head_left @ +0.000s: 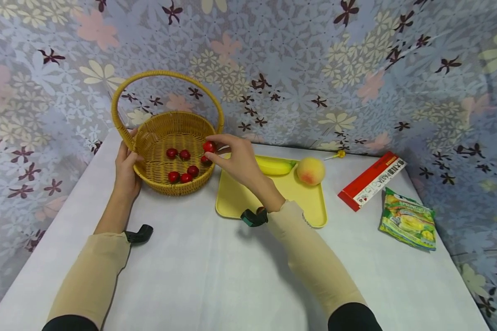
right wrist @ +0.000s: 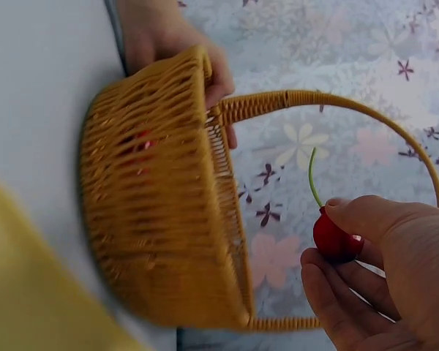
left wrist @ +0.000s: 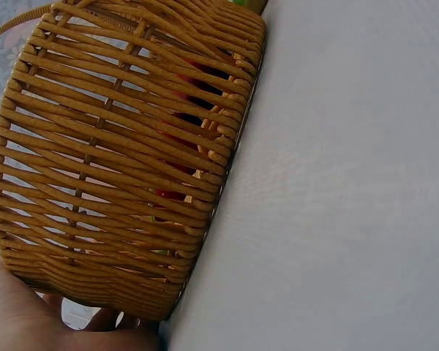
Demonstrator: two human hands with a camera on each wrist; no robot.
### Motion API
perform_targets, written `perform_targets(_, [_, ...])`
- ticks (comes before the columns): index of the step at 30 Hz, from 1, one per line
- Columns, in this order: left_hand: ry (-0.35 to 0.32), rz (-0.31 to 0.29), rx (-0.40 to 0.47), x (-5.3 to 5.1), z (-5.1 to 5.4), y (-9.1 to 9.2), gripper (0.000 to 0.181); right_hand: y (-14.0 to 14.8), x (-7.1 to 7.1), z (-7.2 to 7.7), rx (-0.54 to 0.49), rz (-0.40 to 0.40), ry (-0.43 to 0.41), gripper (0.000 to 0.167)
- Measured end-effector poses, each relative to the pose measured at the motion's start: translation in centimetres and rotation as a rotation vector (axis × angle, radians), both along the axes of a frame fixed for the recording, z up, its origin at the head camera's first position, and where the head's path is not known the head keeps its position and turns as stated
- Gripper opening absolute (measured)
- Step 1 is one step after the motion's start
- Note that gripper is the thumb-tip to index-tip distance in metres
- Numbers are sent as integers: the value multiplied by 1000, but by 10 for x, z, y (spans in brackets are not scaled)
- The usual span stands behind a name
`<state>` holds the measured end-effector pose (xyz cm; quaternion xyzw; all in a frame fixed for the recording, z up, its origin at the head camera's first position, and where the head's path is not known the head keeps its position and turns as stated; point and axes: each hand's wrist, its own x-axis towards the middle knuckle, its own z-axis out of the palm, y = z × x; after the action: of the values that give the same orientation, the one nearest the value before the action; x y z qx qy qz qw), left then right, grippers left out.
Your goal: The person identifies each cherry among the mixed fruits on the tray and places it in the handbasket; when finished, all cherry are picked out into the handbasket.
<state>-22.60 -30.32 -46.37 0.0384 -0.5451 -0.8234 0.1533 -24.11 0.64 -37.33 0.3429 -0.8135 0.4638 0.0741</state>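
Observation:
A woven wicker basket (head_left: 161, 125) with a tall arched handle stands at the left of the table, several red cherries (head_left: 174, 177) lying on its bottom. My left hand (head_left: 126, 172) grips the basket's left side, thumb at the rim. Over the basket's right rim, my right hand (head_left: 242, 158) pinches one cherry (right wrist: 336, 235) between thumb and fingers; its green stem points up in the right wrist view. Through gaps in the weave (left wrist: 95, 146), the left wrist view shows bits of red inside.
A yellow tray (head_left: 236, 202) lies right of the basket, with a banana (head_left: 273, 166) and a peach (head_left: 311, 171) on it. Farther right are a yellow lollipop (head_left: 340, 154), a red pasta box (head_left: 372, 180) and a green packet (head_left: 407, 220). Floral cloth (head_left: 273, 69) hangs behind.

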Motion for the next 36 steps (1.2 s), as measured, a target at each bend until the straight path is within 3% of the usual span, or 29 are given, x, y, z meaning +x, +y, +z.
perform_targets(10, [-11,1,-3,-2,1,-2,75,-35,-8,20,8,26,0,38])
perform_targets(16, [-9,-7,12,-3,2,0,77,-38,-14,10,138,-33,-33,46])
perform_targets(18, [-21,-7,1,-2,2,0,77,-34,-12,0,138,-59,-20,44])
perform_targets(23, [-4,3,-17,-2,1,0,78,-14,-4,-18,22,-85,23,34])
perform_targets(36, [-14,-7,15,-1,1,0,78,57,9,-32,19,-148,-8,21])
